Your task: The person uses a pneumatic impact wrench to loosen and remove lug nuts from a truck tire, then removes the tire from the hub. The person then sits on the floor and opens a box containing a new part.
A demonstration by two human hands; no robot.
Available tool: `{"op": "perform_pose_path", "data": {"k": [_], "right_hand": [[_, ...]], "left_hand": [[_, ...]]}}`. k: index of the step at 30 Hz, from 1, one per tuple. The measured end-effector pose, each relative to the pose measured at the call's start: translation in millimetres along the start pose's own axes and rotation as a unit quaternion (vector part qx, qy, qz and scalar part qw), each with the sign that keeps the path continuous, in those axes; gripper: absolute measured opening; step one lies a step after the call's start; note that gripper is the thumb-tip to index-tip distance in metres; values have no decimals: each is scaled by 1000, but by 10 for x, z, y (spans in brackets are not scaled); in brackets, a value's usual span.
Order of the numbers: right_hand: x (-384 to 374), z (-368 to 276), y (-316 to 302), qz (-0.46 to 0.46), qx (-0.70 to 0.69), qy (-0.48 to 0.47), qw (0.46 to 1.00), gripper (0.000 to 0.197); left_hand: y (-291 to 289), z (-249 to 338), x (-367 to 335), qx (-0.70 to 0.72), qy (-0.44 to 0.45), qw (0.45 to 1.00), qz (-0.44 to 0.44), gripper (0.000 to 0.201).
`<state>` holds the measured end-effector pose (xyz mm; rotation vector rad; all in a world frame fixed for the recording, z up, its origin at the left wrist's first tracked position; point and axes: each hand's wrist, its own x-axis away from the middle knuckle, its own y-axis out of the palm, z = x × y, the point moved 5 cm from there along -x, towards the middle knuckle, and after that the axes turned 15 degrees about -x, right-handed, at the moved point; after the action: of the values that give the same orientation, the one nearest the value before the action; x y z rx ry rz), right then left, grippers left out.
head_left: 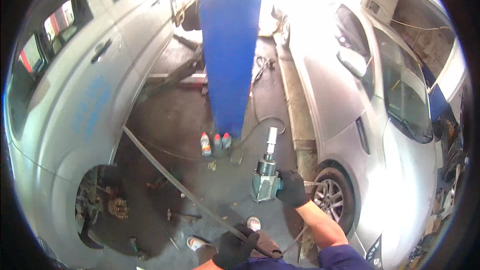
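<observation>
My right hand (293, 189), in a black glove, grips an impact wrench (265, 182). A long silver socket (271, 140) on its nose points away from me. At the lower middle, my left hand (234, 248), also gloved in black, is closed around a long grey hose (187, 190). The hose stretches from the left car's side, passes through the hand and curves toward my right arm. Where it joins the wrench, if it does, I cannot make out.
A silver car (75, 105) with an exposed wheel hub (119, 208) stands left; another silver car (345, 105) with its wheel (331, 197) stands right. Between them rises a blue lift post (230, 60), with bottles (205, 145) at its base. Tools (182, 216) lie on the floor.
</observation>
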<state>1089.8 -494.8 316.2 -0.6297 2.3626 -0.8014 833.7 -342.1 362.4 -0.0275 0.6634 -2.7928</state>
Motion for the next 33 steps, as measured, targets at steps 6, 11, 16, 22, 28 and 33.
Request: {"op": "perform_pose_path", "data": {"k": [6,11,16,22,28,33], "right_hand": [[-674,555,-1216,148,-624,138,755,39],[-1090,1194,-2129,180,-679,35,711,48],[-1492,1948,-2862,123,-801,-16,586,66],[-2275,2720,-3829,205,-694,8,690,68],[-3383,3442,-4179,280,-648,-3,708,66],[-4592,4201,-3947,310,-635,-8,707,65]], "left_hand": [[455,1803,-1081,-141,212,959,-128,29],[1260,2537,-1768,-163,354,914,-110,28],[2296,2998,-2592,-48,429,873,-225,26],[2284,3676,-4411,-45,534,821,-198,23],[2130,4418,-6135,-99,601,761,-223,14],[1826,4714,-7974,-167,664,728,-27,16]]}}
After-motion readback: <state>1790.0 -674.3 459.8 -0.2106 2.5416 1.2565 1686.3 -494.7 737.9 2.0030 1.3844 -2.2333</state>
